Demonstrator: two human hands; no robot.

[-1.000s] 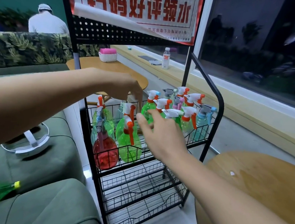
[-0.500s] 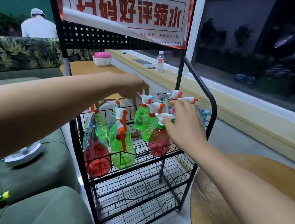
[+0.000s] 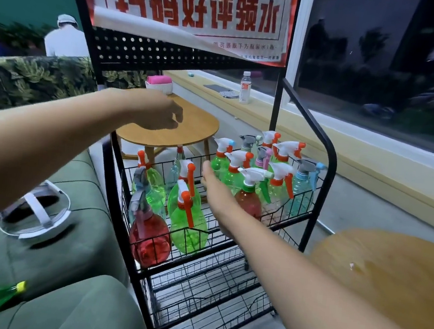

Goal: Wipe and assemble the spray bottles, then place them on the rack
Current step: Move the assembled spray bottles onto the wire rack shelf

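The bottles (image 3: pixel 188 215) are seen standing in the top basket of the rack (image 3: pixel 169 53), at mid-frame. The right hand (image 3: pixel 217 191) is held among them, just beside a red one (image 3: pixel 249 203); its grip cannot be told (fingers foreshortened). The left hand (image 3: pixel 159 111) is held above the basket, left of centre, its grip loosely curled and empty.

sign (image 3: pixel 193 7) on rack (image 3: pixel 142 50) top | reads 扫码好评领水 | small print unreadable
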